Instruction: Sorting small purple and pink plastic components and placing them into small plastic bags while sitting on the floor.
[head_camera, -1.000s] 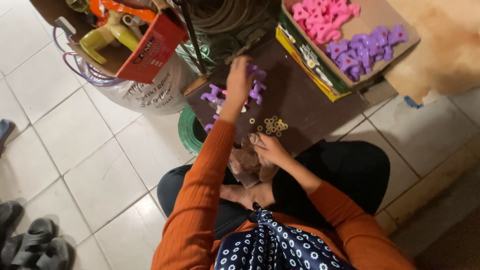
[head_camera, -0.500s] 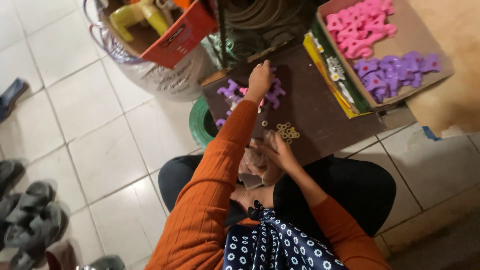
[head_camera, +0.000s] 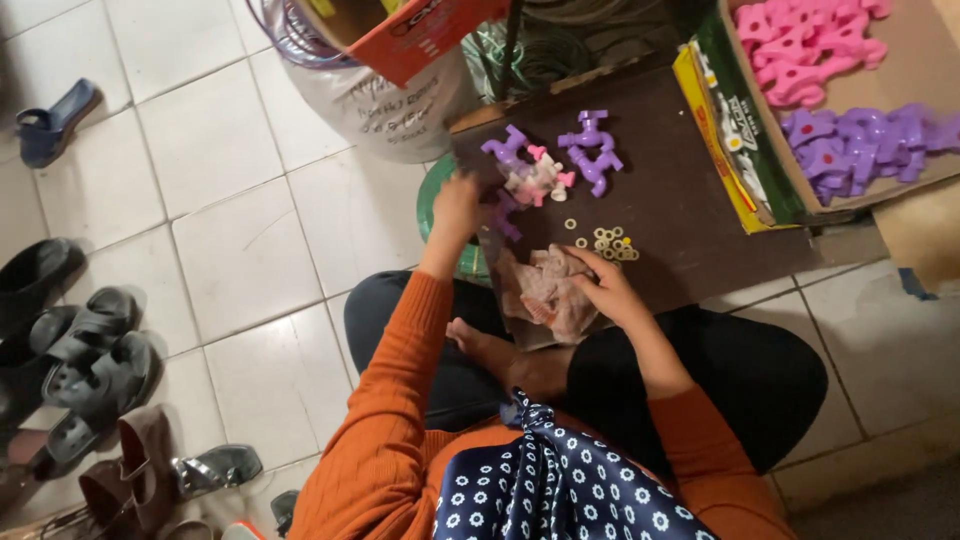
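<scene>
I'd keep my right hand (head_camera: 610, 290) pinching the clear bag (head_camera: 548, 290) steady; my left hand (head_camera: 455, 205), nine o'clock of the purple parts (head_camera: 590, 150), grip unclear.

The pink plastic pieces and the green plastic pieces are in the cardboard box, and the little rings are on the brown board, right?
Almost. The head view shows pink plastic pieces and purple plastic pieces, not green ones, in the cardboard box. The little rings do lie on the brown board, near the right hand.
</scene>
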